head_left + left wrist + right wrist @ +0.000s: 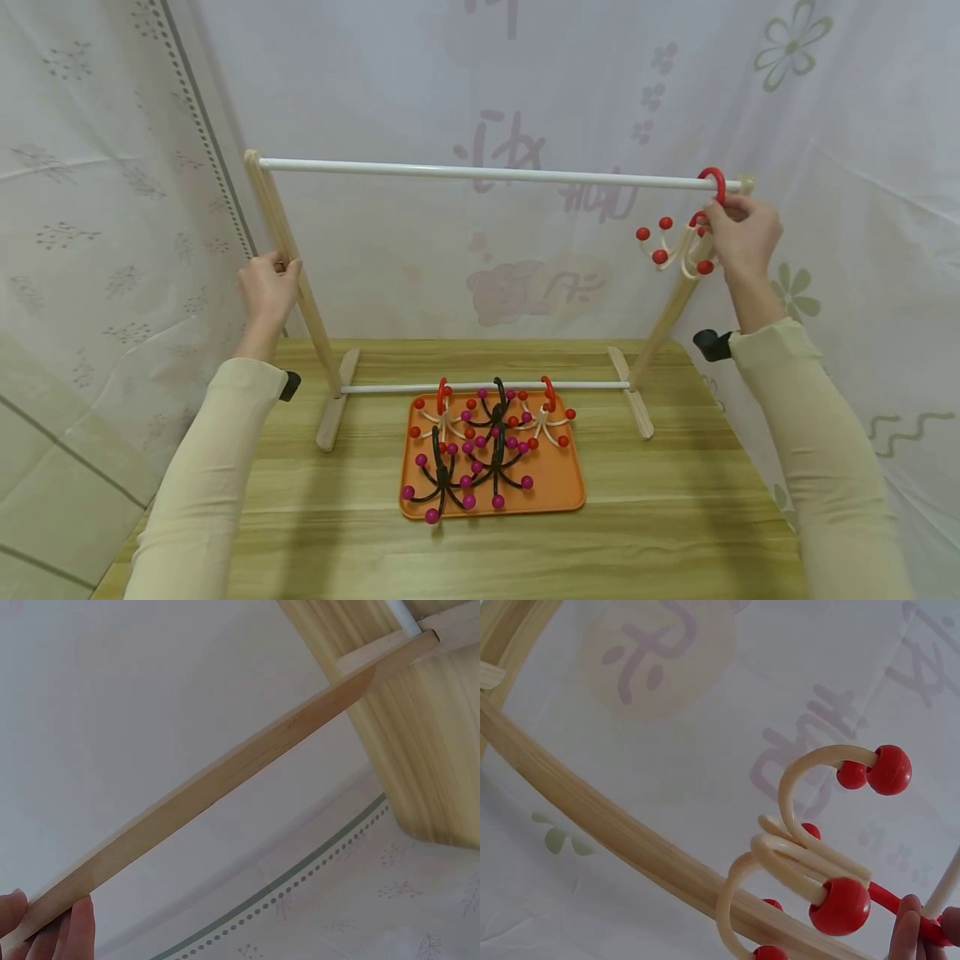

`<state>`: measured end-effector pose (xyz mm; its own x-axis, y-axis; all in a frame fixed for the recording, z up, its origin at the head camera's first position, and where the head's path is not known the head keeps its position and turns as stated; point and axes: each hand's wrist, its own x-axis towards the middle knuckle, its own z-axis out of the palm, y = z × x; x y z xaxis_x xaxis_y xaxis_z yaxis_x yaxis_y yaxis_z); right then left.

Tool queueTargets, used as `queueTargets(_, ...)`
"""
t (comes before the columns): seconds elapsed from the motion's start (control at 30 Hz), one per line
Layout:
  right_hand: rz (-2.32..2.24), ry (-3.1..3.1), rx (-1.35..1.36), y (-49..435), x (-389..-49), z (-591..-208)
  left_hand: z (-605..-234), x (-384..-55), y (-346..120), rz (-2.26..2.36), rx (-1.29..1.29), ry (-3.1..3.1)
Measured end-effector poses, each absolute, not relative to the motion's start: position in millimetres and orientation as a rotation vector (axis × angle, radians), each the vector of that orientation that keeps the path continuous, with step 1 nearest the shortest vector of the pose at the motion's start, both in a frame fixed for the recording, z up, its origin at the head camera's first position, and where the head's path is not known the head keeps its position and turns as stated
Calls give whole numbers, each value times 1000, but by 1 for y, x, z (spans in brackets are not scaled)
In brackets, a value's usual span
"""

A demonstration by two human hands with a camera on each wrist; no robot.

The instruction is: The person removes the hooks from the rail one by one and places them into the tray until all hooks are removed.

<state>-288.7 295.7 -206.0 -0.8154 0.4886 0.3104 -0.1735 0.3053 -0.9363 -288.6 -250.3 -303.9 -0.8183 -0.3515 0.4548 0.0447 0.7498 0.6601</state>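
Note:
My right hand (746,237) pinches the red stem of a multi-arm hook hanger (686,250), whose cream curved arms end in red balls. Its red hook (714,173) is over the white top rod (480,173), near the rod's right end. In the right wrist view, fingertips (907,930) grip the red stem below the cream arms (810,855). At the other side, my left hand (270,287) holds the rack's left wooden post (281,217) about midway up. Thumb and fingers lie on both sides of that post (210,780) in the left wrist view.
On the wooden table (360,533), an orange tray (555,492) holds several similar hangers, some black with magenta balls (442,475), others cream with red balls (543,421). Behind the tray runs the rack's lower white rod (390,388), between two wooden feet. Printed curtains (420,100) surround the table.

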Motion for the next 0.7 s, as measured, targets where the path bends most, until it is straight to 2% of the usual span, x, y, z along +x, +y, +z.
queueTargets(0.33, 1633, -1918, -102, 289, -274, -203, -304, -290, -250, -910, 236, -2365)
queueTargets(0.5, 1620, -1897, 31, 282, -265, -215, -303, -289, -249, -917, 239, -2369)
queueTargets(0.7, 1479, -2014, 63, 273, -253, -238, -303, -289, -250, -918, 238, -2372)
